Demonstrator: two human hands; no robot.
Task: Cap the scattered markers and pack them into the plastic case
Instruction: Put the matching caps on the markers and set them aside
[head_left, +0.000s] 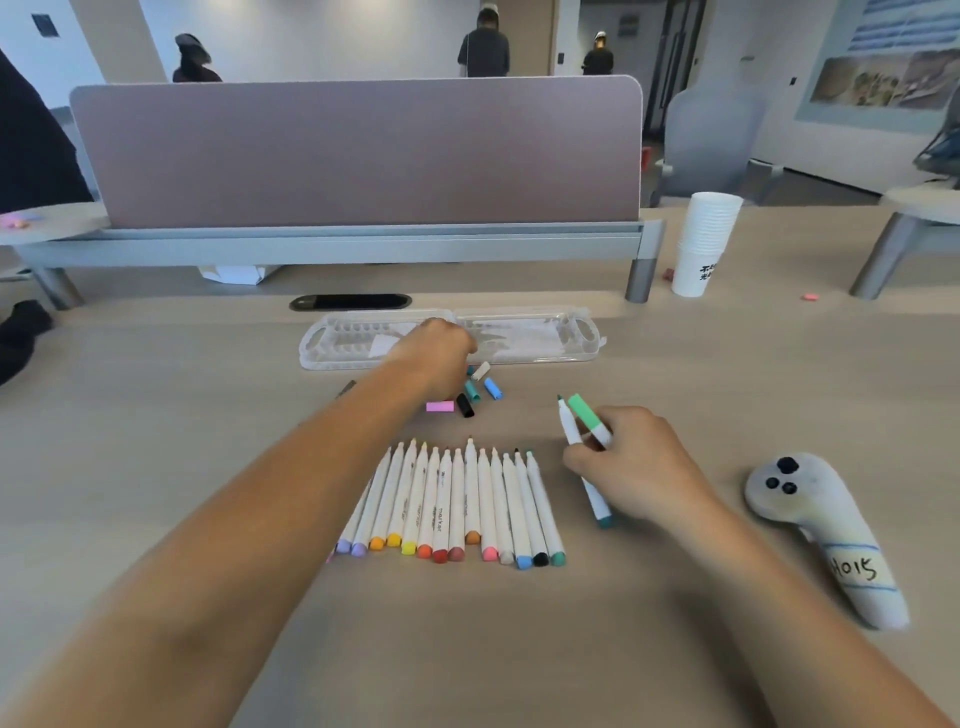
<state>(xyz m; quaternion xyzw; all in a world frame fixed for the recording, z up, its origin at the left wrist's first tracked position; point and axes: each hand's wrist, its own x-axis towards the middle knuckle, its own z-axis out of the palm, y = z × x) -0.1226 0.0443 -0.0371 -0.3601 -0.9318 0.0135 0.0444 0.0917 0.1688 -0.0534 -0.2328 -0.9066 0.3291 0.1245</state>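
Above desk (208, 467), right hand (639, 467) grips two markers (570, 427); left hand (436, 353) curls over caps (491, 388).

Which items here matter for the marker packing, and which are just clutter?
Job: marker row, loose caps, plastic case, two markers in right hand, left hand over the caps.
Clutter: paper cup stack, labelled controller, desk divider, pink scrap.

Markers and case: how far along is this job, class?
Done: one green-capped white marker in the right hand. In hand: an uncapped teal-tipped marker beside it; the left hand reaches the loose coloured caps. Left: the row of uncapped markers, and packing the open clear plastic case.
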